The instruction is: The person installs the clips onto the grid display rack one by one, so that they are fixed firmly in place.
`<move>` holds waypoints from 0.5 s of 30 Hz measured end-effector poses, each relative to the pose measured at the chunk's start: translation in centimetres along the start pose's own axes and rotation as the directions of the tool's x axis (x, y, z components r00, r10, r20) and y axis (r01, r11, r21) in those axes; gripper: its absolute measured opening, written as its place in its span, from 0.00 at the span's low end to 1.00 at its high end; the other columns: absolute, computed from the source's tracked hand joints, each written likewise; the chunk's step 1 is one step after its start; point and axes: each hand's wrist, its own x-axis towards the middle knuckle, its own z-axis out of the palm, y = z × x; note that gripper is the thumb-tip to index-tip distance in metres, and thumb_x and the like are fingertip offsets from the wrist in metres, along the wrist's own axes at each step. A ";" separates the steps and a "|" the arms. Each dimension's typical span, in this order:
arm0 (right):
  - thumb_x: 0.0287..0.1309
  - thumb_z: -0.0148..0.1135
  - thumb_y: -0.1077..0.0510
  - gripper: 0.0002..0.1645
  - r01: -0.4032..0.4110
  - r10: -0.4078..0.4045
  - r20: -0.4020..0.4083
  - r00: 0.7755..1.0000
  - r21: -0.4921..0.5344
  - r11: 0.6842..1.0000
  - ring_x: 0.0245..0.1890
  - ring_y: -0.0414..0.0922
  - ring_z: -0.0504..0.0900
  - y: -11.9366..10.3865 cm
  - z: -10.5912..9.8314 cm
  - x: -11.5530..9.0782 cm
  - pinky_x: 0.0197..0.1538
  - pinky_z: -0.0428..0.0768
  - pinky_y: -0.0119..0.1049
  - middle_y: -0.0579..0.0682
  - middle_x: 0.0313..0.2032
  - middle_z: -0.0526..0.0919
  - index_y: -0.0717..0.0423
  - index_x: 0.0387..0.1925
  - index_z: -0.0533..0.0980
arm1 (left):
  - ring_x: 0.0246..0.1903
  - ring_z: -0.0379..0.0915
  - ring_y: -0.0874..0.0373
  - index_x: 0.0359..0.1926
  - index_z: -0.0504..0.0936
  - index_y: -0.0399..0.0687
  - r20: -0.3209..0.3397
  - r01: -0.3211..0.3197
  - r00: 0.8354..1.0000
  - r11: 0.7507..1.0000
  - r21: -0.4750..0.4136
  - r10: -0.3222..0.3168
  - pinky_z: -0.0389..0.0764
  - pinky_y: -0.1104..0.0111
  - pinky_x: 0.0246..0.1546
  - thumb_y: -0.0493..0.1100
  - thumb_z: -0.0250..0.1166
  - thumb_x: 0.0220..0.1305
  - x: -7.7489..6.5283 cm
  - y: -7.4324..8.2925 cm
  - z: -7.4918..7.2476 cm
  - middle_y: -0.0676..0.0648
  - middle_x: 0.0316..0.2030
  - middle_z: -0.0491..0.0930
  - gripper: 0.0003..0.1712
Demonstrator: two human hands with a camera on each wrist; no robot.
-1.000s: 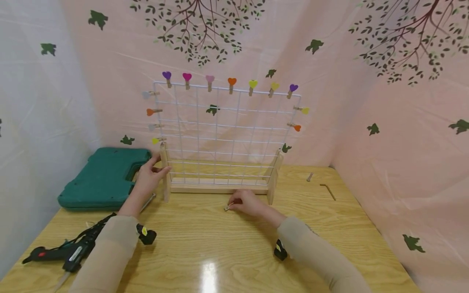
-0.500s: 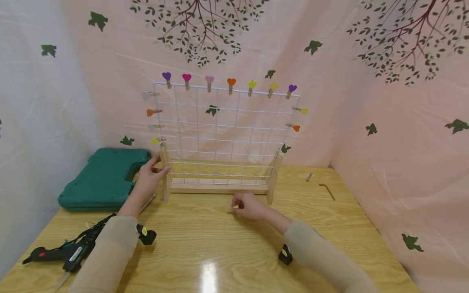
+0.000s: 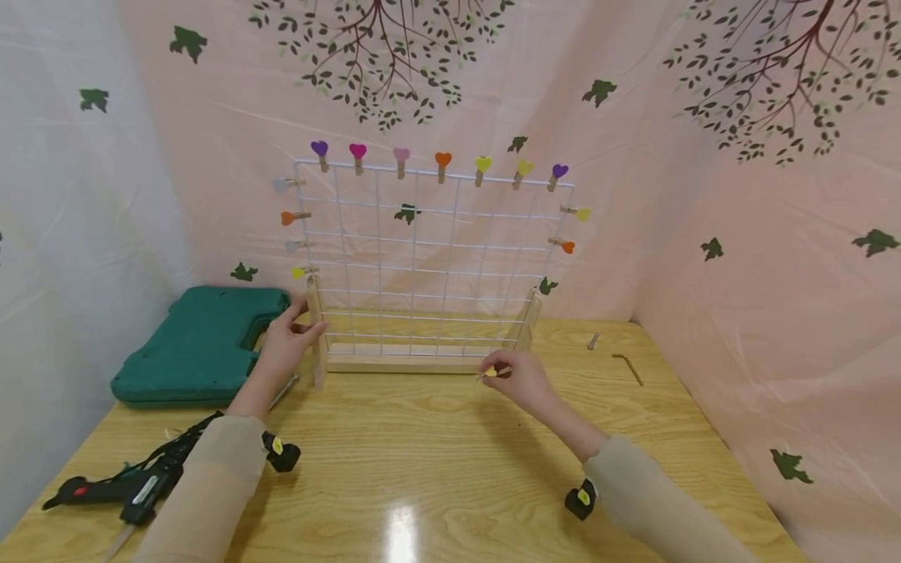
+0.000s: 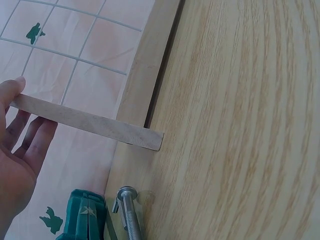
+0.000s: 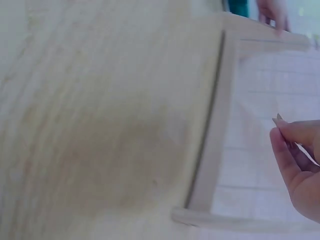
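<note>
A white wire grid [image 3: 422,171] stands upright in a wooden stand [image 3: 408,365]. Heart-topped mini clothespins line its top and both sides, among them an orange one [image 3: 443,160]. My left hand [image 3: 285,344] grips the stand's left upright [image 4: 90,121], thumb on one side and fingers on the other. Just in front of the stand's right end, my right hand [image 3: 524,379] pinches a small clothespin with a yellow heart [image 3: 490,373], held above the table. Only the pin's wooden tips [image 5: 278,118] show in the right wrist view; the fingers hide the rest.
A green case [image 3: 197,344] lies left of the stand, with a metal bolt [image 4: 129,210] between them. Nearer me on the left is a black glue gun [image 3: 144,485]. A small metal piece [image 3: 593,341] and a hex key [image 3: 629,369] lie at right.
My right hand has lifted the yellow-heart clothespin off the table and carried it to the right, toward the stand's right end. The left hand stays on the upright.
</note>
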 end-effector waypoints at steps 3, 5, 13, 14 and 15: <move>0.46 0.67 0.58 0.06 -0.003 0.001 -0.064 0.998 -0.019 1.000 0.30 0.41 0.76 -0.3 -1.8 -0.2 0.30 0.77 0.29 0.43 0.31 0.81 0.50 0.31 0.81 | 0.51 0.64 0.47 0.69 0.43 0.58 0.001 0.000 1.000 1.000 -0.004 0.000 0.71 0.54 0.45 0.62 0.55 0.57 0.0 0.0 0.0 0.44 0.66 0.51 0.45; 0.46 0.67 0.57 0.07 -0.004 0.001 -0.098 0.995 -0.031 1.000 0.27 0.41 0.77 -0.5 -3.0 -0.3 0.26 0.77 0.30 0.44 0.29 0.81 0.50 0.31 0.81 | 0.51 0.64 0.47 0.69 0.43 0.58 0.002 0.002 1.000 1.000 -0.006 -0.002 0.71 0.54 0.46 0.62 0.55 0.57 0.0 0.0 0.0 0.44 0.66 0.50 0.45; 0.47 0.66 0.60 0.04 -0.019 0.005 -0.273 0.962 -0.050 0.999 0.37 0.42 0.78 -0.4 -7.2 -0.3 0.33 0.79 0.31 0.47 0.36 0.81 0.53 0.29 0.82 | 0.49 0.64 0.49 0.69 0.44 0.60 -0.002 0.008 1.000 1.000 0.002 -0.008 0.72 0.57 0.43 0.63 0.55 0.56 0.1 -0.1 0.1 0.46 0.66 0.51 0.45; 0.47 0.66 0.60 0.04 -0.015 0.000 -0.296 0.955 -0.049 0.999 0.38 0.42 0.78 -0.3 -7.6 -0.2 0.35 0.79 0.31 0.46 0.38 0.81 0.53 0.28 0.82 | 0.48 0.65 0.49 0.69 0.44 0.60 -0.004 0.007 1.000 1.000 0.003 -0.007 0.72 0.58 0.42 0.63 0.55 0.56 0.1 -0.1 0.1 0.46 0.66 0.52 0.45; 0.47 0.66 0.59 0.04 -0.012 -0.002 -0.317 0.948 -0.042 0.999 0.39 0.42 0.78 -0.2 -7.9 -0.2 0.35 0.79 0.29 0.46 0.38 0.81 0.54 0.29 0.82 | 0.47 0.65 0.50 0.69 0.44 0.60 -0.007 0.005 1.000 1.000 0.006 -0.005 0.72 0.59 0.41 0.64 0.54 0.55 0.1 -0.2 0.1 0.46 0.66 0.52 0.46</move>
